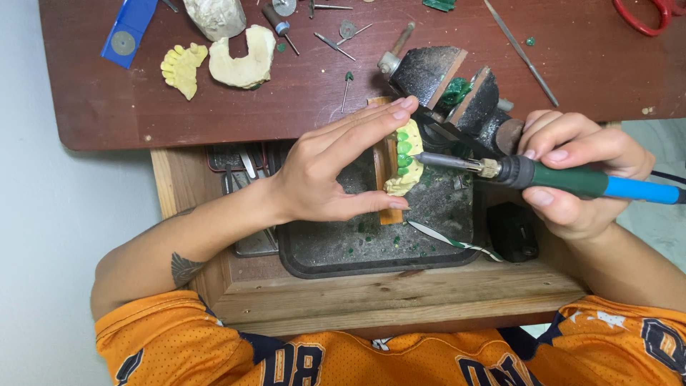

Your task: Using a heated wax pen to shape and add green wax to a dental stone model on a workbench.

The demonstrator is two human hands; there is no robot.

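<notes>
We see a matt, chalky plaster cast (409, 179) with glossy green wax teeth, a tool (572, 181) of smooth plastic with a metal tip, a worn wooden bench (400, 289), and a gritty black tray (371, 250).

A dark red-brown table (321, 107) carries 2 pale plaster dental casts (243, 57), a blue strip (127, 32), small burs (332, 44), a thin metal rod (522, 53) and red scissors (643, 16). A black vise (457, 93) sits at its front edge.
</notes>
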